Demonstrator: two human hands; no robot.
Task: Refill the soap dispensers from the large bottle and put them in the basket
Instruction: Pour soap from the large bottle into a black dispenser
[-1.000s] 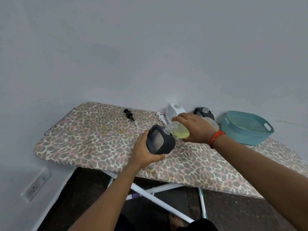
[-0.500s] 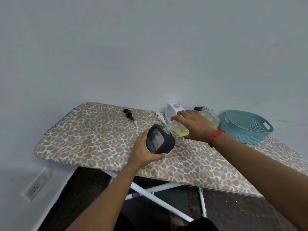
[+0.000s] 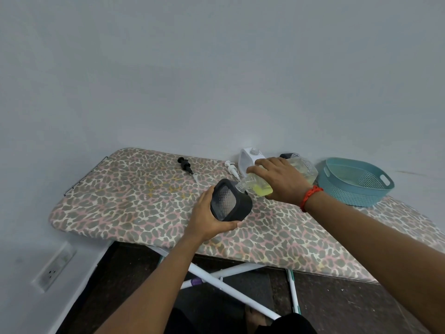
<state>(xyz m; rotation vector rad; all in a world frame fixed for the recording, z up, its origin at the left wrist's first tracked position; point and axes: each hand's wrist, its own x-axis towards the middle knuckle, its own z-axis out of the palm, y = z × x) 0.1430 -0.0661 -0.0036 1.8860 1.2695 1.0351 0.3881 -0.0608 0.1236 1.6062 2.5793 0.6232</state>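
Note:
My left hand (image 3: 207,219) grips a black soap dispenser (image 3: 230,204) with a clear ribbed window, held tilted above the ironing board (image 3: 125,198). My right hand (image 3: 279,180) holds the large clear bottle (image 3: 302,168) of yellow-green soap, tipped down to the left so its neck meets the top of the black dispenser. A white dispenser (image 3: 250,158) without its pump stands at the back, and another black dispenser (image 3: 286,155) peeks out behind the large bottle. A black pump (image 3: 185,165) and a white pump (image 3: 231,168) lie on the board. The teal basket (image 3: 356,180) sits at the right.
The board wears a leopard-print cover and stands against a grey wall. Its white crossed legs (image 3: 228,283) show below the near edge over a dark floor. A wall socket (image 3: 54,268) is low on the left.
The large bottle has tipped further, its base lifting up and back to the right, now covering most of the rear black dispenser. The black dispenser in my left hand stays in place.

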